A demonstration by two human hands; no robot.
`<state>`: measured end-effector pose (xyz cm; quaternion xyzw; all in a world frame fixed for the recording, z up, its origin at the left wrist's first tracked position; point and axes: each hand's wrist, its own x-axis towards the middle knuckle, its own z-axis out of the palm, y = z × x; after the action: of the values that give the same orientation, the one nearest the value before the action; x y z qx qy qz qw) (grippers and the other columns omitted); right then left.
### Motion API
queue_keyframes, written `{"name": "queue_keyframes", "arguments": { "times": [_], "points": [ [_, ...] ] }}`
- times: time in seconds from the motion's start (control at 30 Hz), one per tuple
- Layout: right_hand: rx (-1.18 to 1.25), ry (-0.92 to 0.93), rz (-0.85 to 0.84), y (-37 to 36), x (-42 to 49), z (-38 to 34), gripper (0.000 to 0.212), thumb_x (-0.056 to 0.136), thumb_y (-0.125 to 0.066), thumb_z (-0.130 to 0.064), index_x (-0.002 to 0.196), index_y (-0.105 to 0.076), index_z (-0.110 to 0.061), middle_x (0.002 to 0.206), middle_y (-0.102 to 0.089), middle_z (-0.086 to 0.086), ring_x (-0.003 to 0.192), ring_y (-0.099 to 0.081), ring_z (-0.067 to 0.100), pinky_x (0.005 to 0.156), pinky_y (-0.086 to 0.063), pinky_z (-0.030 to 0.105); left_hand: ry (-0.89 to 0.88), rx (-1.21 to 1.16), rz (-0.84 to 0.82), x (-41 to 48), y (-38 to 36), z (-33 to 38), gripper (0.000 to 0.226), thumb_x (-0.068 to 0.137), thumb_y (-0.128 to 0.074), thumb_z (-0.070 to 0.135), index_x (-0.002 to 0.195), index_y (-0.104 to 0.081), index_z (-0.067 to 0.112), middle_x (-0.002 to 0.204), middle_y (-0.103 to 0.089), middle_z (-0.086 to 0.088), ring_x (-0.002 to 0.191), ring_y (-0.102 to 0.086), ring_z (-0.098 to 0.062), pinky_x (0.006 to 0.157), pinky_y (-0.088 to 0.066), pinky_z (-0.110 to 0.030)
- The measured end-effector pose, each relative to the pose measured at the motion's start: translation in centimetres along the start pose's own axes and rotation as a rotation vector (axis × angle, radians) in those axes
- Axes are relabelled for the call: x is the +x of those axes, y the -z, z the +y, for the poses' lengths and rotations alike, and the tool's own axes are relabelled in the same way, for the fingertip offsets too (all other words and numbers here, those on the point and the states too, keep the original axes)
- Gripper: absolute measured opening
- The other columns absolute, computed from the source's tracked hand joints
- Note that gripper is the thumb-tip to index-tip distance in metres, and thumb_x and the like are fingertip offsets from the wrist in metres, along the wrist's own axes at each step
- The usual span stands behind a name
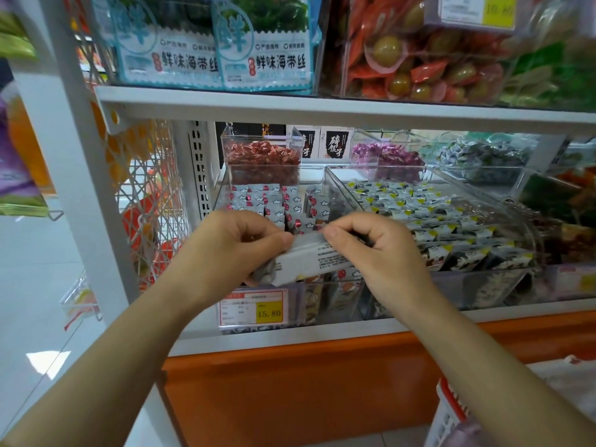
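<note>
Both my hands hold a small stack of grey-white snack packets [308, 258] just in front of a clear plastic bin [322, 295] on the lower shelf. My left hand [232, 250] grips the stack's left end, thumb on top. My right hand [371, 246] pinches its right end from above. The bin holds several rows of the same packets [274, 196] with red dots and cloud prints, standing upright. The lower part of the held stack is hidden by my fingers.
A price tag [253, 308] reading 15.80 hangs on the bin's front. To the right stands a bin of yellow-marked packets [435, 214]. Behind are bins of red [261, 156] and purple candies [383, 153]. Seaweed packs [213, 53] fill the upper shelf. A red-and-white basket [451, 414] is at lower right.
</note>
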<state>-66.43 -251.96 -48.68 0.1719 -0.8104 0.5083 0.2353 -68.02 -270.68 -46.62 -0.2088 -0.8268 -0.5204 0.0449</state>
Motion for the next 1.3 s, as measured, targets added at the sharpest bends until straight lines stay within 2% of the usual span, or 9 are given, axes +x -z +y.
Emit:
{"name": "queue_keyframes", "arguments": {
  "times": [0.17,0.37,0.47,0.57,0.67,0.83,1.07,1.17,1.3],
  "points": [
    [0.023,-0.024,-0.023,-0.1,0.1,0.1,0.017,0.09,-0.059,-0.017,0.076,-0.07,-0.019,0.068,-0.065,-0.009,0.064,-0.057,0.0,0.057,-0.041,0.01,-0.022,0.015,0.008,0.2,0.5,-0.1,0.018,0.083,-0.063,0.024,0.071,-0.073,0.015,0.052,-0.063,0.013,0.041,-0.051,0.002,0.042,-0.04,-0.008],
    [0.023,-0.048,0.008,-0.2,0.2,0.4,0.021,0.089,-0.06,-0.021,0.072,-0.068,-0.027,0.065,-0.065,-0.014,0.061,-0.057,-0.001,0.056,-0.043,0.012,0.04,-0.033,-0.124,0.2,0.3,-0.7,0.027,0.068,-0.064,0.042,0.09,-0.069,0.027,0.08,-0.071,0.005,0.068,-0.066,-0.01,0.062,-0.057,-0.022],
    [-0.002,-0.165,-0.142,1.1,0.9,0.8,0.016,0.087,-0.063,-0.026,0.074,-0.073,-0.024,0.073,-0.071,-0.005,0.071,-0.065,0.011,0.069,-0.05,0.03,0.019,-0.002,-0.12,0.2,0.2,-0.9,0.016,0.078,-0.069,0.026,0.093,-0.066,0.029,0.083,-0.071,0.003,0.071,-0.066,-0.008,0.065,-0.056,-0.022],
    [0.029,-0.19,-0.305,2.4,1.7,1.2,0.008,0.078,-0.064,-0.031,0.08,-0.072,-0.03,0.079,-0.072,-0.016,0.079,-0.067,0.0,0.078,-0.05,0.023,0.0,0.008,-0.102,0.3,0.1,-1.0,0.015,0.083,-0.065,0.022,0.095,-0.065,0.031,0.088,-0.069,0.003,0.074,-0.066,-0.008,0.069,-0.056,-0.023],
    [0.055,-0.187,-0.358,3.0,2.3,1.6,0.017,0.069,-0.062,-0.036,0.082,-0.071,-0.03,0.08,-0.073,-0.014,0.078,-0.067,0.002,0.071,-0.054,0.017,-0.003,0.022,-0.101,0.4,0.0,-0.9,0.017,0.085,-0.062,0.023,0.099,-0.064,0.032,0.094,-0.068,0.004,0.077,-0.067,-0.01,0.069,-0.057,-0.03],
    [0.16,-0.244,-0.402,3.4,2.8,2.3,0.011,0.076,-0.063,-0.019,0.083,-0.071,-0.023,0.075,-0.073,-0.01,0.071,-0.068,0.004,0.06,-0.055,0.018,0.001,0.009,-0.101,0.6,-0.1,-1.0,0.017,0.087,-0.06,0.022,0.096,-0.063,0.035,0.094,-0.068,0.004,0.079,-0.067,-0.01,0.069,-0.057,-0.033],
    [0.243,-0.243,-0.38,3.4,2.5,2.4,0.012,0.083,-0.06,-0.007,0.085,-0.07,-0.014,0.07,-0.073,-0.01,0.065,-0.067,0.001,0.052,-0.05,0.013,-0.014,-0.012,-0.085,0.7,-0.5,-1.3,0.017,0.089,-0.058,0.022,0.095,-0.065,0.036,0.089,-0.07,0.006,0.078,-0.068,-0.009,0.07,-0.058,-0.028],
    [0.3,-0.231,-0.376,3.6,2.0,2.3,0.025,0.075,-0.062,-0.029,0.095,-0.07,-0.015,0.086,-0.074,-0.001,0.08,-0.07,0.014,0.065,-0.058,0.023,-0.011,-0.076,0.001,1.0,-1.1,-1.3,0.016,0.091,-0.055,0.02,0.092,-0.067,0.03,0.084,-0.071,0.008,0.079,-0.069,-0.007,0.069,-0.058,-0.023],
    [0.259,-0.123,-0.302,4.3,1.2,2.0,0.043,0.066,-0.071,-0.028,0.109,-0.063,-0.03,0.099,-0.072,-0.011,0.086,-0.07,0.011,0.076,-0.055,0.021,0.011,-0.214,0.095,1.7,-2.2,-0.8,0.014,0.092,-0.053,0.016,0.094,-0.067,0.02,0.092,-0.069,0.001,0.081,-0.068,-0.007,0.067,-0.054,-0.015]
  ]
}}
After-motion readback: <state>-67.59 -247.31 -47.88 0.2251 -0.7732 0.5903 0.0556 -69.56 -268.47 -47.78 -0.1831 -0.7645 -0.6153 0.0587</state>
